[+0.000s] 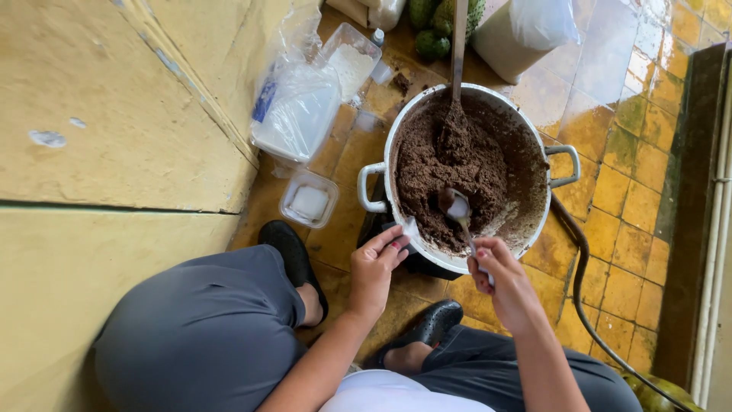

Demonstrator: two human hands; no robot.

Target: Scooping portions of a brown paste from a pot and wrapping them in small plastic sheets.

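A big metal pot (379, 169) with two side handles stands on the tiled floor, full of a dark brown crumbly mass (450, 164). My right hand (499, 273) grips a spoon (459, 207) whose bowl digs into the mass near the pot's front rim. My left hand (375, 263) rests at the pot's near left rim and pinches a small white piece (410, 227) between its fingertips. A long wooden stirrer (458, 53) stands in the far part of the mass.
A small lidded plastic box (309, 200) lies left of the pot. Behind it are a clear plastic bag (297, 107), an open tub of white powder (349, 61), green fruit (433, 30) and a white bucket (518, 34). A black hose (579, 275) runs at right. A yellow wall (114, 152) is at left.
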